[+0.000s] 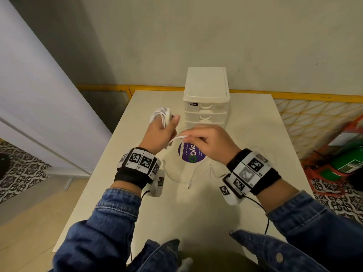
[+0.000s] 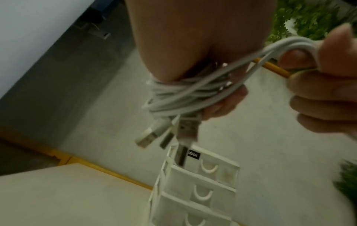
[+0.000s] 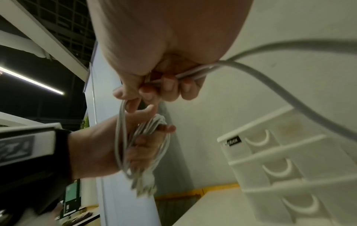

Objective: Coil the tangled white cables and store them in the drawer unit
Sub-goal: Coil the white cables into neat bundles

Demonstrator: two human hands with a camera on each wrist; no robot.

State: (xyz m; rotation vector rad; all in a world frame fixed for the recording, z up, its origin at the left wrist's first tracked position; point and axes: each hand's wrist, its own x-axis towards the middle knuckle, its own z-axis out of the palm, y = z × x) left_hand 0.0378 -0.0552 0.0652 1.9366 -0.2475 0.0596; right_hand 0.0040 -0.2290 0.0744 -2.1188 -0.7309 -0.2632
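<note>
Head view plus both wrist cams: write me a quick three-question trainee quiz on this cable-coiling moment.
1. True or false: the drawers of the drawer unit are all closed.
2. The white cables are wound around which hand? A) left hand B) right hand C) neither
3. Fill in: loose cable still trails on the ____ near the purple sticker.

Key: 1 true; 2 A; 3 table.

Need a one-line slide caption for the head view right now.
Left hand holds coiled white cables; right hand feeds slack before closed drawer unit.
</note>
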